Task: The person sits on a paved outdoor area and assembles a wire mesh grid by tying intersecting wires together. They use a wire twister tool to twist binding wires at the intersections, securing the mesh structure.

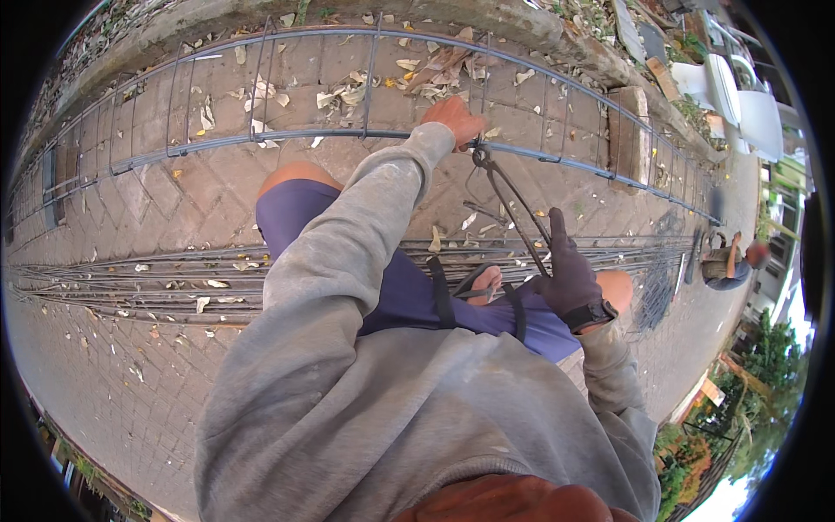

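Observation:
A long cage of steel rebar [344, 133] with square stirrups lies across the ground before me. My left hand [454, 123], bare, is closed round its near bar; the fingertips are partly hidden. My right hand [570, 277], in a dark glove, grips the long handles of a pair of pincers [517, 202], with the index finger stretched along them. The pincers' jaws meet the near bar just right of my left hand. A thin loop of tie wire [470, 184] hangs beside the jaws.
Bundled loose steel rods [156, 280] run beneath my legs. The cage's right part rests near a concrete block [628, 135]. Tangled wire [661, 283] lies to the right, near another person [729, 263]. A white toilet [729, 94] stands at the upper right, past a kerb [531, 26].

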Demonstrator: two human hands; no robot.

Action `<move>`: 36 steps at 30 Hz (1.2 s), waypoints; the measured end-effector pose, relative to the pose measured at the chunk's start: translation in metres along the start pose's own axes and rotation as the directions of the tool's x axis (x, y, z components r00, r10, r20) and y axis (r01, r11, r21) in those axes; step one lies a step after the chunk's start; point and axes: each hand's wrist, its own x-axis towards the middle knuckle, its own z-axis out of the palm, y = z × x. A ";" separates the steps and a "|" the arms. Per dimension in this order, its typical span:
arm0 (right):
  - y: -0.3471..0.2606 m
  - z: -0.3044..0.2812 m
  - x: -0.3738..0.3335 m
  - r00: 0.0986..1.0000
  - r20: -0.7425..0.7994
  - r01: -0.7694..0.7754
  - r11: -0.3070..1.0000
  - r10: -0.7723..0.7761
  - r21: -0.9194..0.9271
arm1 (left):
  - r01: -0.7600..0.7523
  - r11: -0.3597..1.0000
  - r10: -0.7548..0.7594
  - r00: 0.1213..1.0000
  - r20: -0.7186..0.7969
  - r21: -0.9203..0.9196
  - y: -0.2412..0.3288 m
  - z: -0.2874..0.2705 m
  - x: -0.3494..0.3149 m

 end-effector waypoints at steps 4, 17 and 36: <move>-0.002 -0.023 0.005 0.996 0.083 0.029 0.997 -0.022 -0.077 | 0.028 0.997 -0.024 0.999 -0.048 0.070 0.009 0.000 -0.003; -0.034 -0.155 0.082 0.844 0.521 0.024 0.962 0.126 -0.271 | 0.055 0.983 -0.052 0.998 -0.021 0.176 0.004 0.014 0.017; 0.064 0.098 0.019 0.947 -0.308 -0.113 0.992 0.093 -0.048 | 0.019 0.971 0.040 0.970 -0.240 0.238 -0.011 0.022 0.014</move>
